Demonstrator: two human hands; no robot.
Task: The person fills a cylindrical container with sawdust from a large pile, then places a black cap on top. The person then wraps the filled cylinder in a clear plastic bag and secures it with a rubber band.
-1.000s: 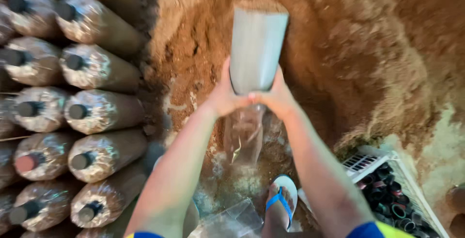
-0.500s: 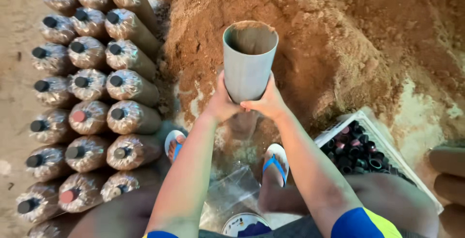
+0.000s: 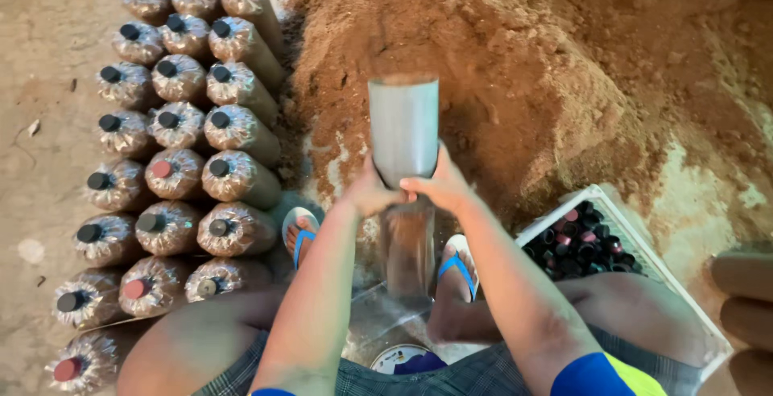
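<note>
Grey plastic pipe section [image 3: 403, 126] stands upright over a clear bag [image 3: 407, 251] half-filled with brown substrate, between the sandalled feet. Left hand [image 3: 369, 193] and right hand [image 3: 441, 186] both clamped round the pipe's lower end, where it meets the bag mouth. Judgement: keep the pipe plumb and the bag mouth tight against it to limit spillage. Sawdust-like heap [image 3: 547, 66] behind; filled capped bags [image 3: 185, 122] left; white crate of caps [image 3: 584, 239] right.

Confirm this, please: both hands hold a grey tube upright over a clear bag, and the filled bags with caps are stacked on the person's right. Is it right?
Not quite. The head view shows the filled bags stacked on the person's left. Both the left hand and right hand do hold the grey tube upright over the clear bag.
</note>
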